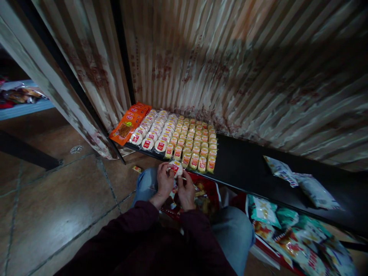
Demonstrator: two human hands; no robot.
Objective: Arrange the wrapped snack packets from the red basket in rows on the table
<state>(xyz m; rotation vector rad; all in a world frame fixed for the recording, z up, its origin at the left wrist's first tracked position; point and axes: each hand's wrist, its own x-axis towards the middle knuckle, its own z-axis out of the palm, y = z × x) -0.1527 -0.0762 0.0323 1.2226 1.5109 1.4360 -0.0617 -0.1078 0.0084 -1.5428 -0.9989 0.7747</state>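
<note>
My left hand (164, 180) and my right hand (186, 189) are close together over my lap, and both are closed on one small white round snack packet with a red label (176, 167). Just beyond them a low black shelf (244, 165) carries neat rows of the same white packets (153, 132) and rows of small yellow packets (195, 143). Flat orange packets (128, 124) lie at the shelf's left end. A red bag of snacks (207, 195) rests between my knees.
Two loose pale packets (299, 180) lie further right on the shelf. Mixed colourful snack bags (296, 234) are piled at the lower right. A striped wall (230, 69) backs the shelf. One small packet (137, 168) lies on the brown tiled floor (57, 207).
</note>
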